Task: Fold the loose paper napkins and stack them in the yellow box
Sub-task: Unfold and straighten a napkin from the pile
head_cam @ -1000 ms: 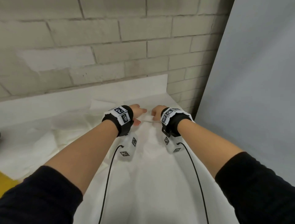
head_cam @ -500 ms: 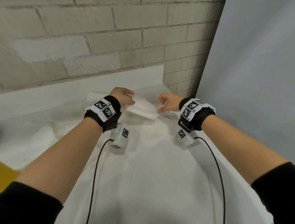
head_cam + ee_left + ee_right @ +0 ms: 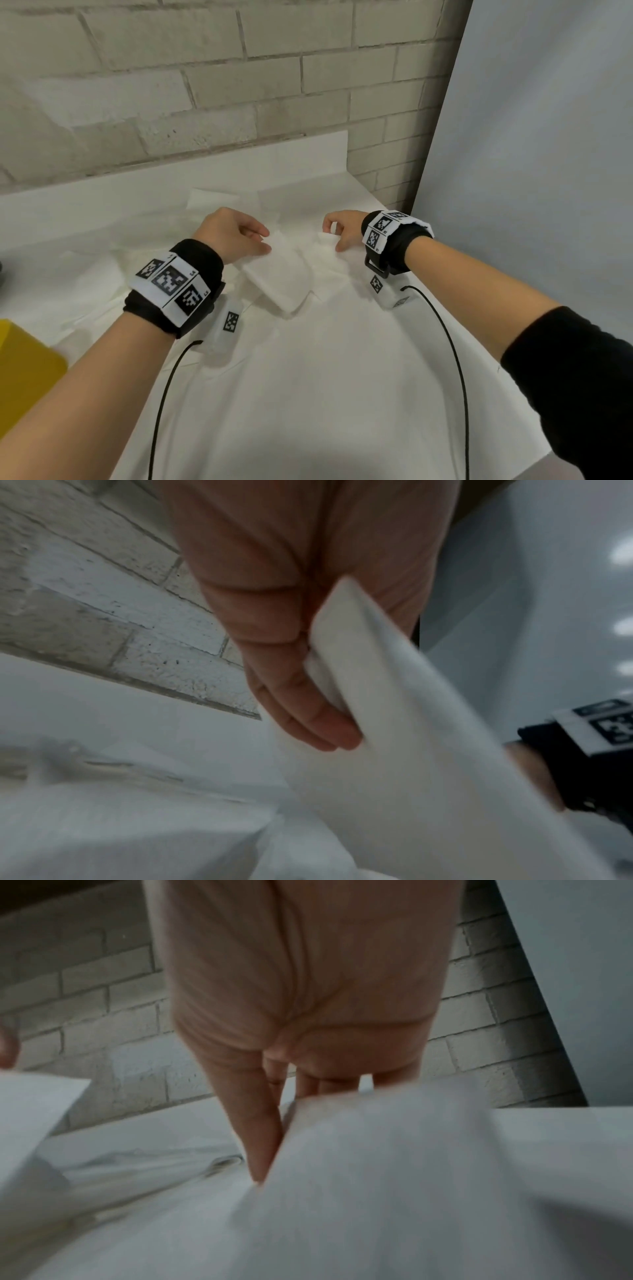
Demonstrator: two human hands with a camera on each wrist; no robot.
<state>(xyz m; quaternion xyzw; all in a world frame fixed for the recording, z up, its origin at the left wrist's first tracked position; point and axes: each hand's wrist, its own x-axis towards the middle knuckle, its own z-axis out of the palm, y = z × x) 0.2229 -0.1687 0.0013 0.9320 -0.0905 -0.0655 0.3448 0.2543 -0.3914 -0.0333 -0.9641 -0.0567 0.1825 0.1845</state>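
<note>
The left hand [image 3: 233, 233] is pinching a folded napkin [image 3: 279, 274] by its far corner, fingers [image 3: 318, 723] curled under and against the paper, so the napkin is hanging down toward 5 o'clock from the hand, above the white table [image 3: 308, 394]. The right hand [image 3: 344, 228], at 3 o'clock from the left one and apart from it, is gripping the edge of a second napkin [image 3: 323, 246], thumb [image 3: 253, 1123] pointing down beside the raised sheet and the other fingers curled behind it. More loose napkins [image 3: 212, 200] are lying crumpled at 12 o'clock, near the brick wall [image 3: 205, 85]. The yellow box [image 3: 24, 373] is sitting at 8 o'clock, well apart from both hands.
</note>
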